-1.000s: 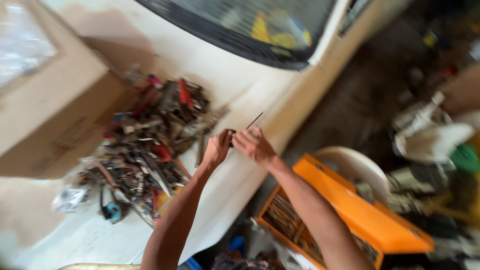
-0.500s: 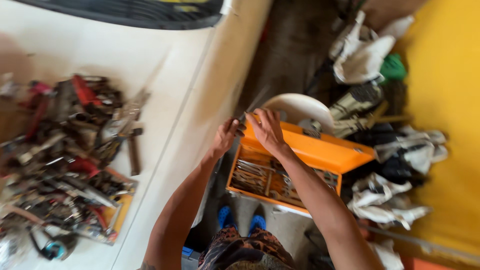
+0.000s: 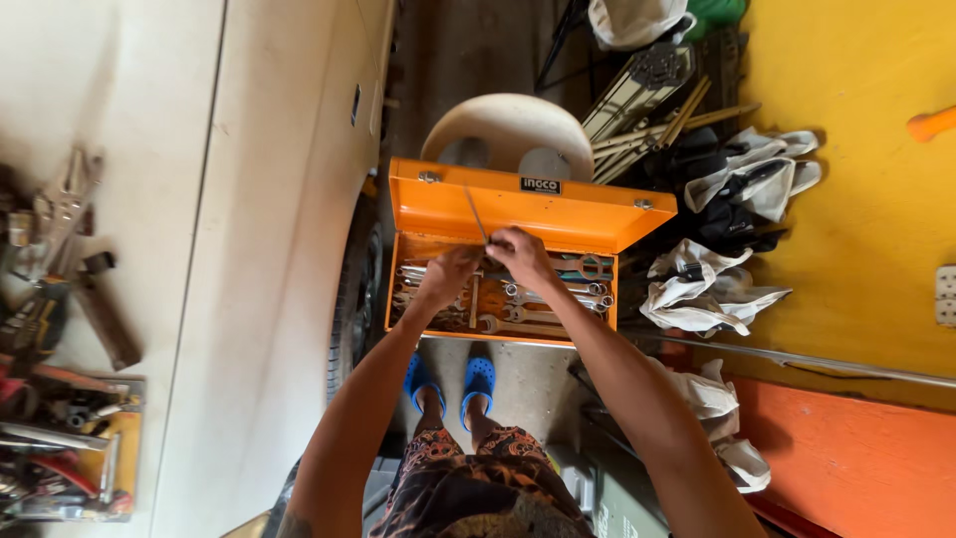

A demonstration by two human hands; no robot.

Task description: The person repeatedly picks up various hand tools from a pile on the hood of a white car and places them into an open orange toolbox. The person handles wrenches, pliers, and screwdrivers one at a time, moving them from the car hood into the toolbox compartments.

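My left hand (image 3: pixel 448 274) and my right hand (image 3: pixel 520 254) are held close together above an open orange toolbox (image 3: pixel 528 211). Between their fingertips they pinch a thin dark rod or wire (image 3: pixel 475 211) that sticks up over the raised lid. Several silver wrenches (image 3: pixel 543 294) lie in the toolbox tray just below the hands. The box rests on a round white stool (image 3: pixel 508 125). My feet in blue clogs (image 3: pixel 448 384) stand on the concrete floor in front of it.
A white car body (image 3: pixel 259 249) fills the left, with a heap of hand tools (image 3: pixel 50 329) on it. White cloth bags (image 3: pixel 717 289), dark bundles and metal slats (image 3: pixel 647 85) lie by a yellow wall (image 3: pixel 876 199). An orange ledge (image 3: pixel 866 458) runs at lower right.
The view has swung from the tool heap on the car to the toolbox. Both hands, still together on the thin rod, now hover over the open wrench tray.
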